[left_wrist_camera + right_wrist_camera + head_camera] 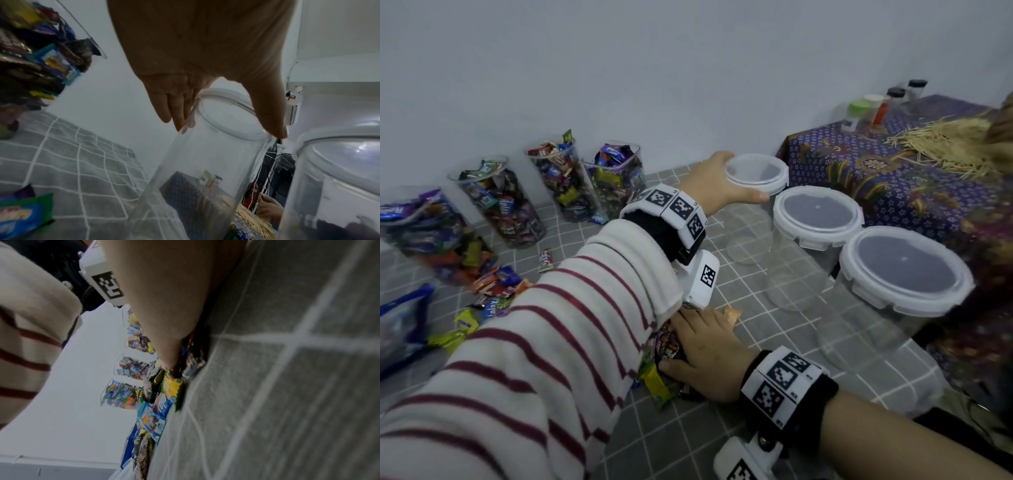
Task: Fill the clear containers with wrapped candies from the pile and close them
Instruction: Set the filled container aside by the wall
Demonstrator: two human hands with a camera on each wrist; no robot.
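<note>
Head view looks down from above; wrist views sit close (sharing the grey checked cloth (68, 155)).

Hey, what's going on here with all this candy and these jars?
A person is packing wrapped candies into clear containers. The left hand grips the lid of an empty container, the farthest of three lidded ones. The right hand rests on the candy pile on the grey checked cloth. Four filled containers stand by the wall without lids.

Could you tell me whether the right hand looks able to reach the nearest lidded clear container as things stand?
Probably yes. The right hand rests on wrapped candies, and only bare grey checked cloth lies between it and the nearest lidded clear plastic container.
</note>
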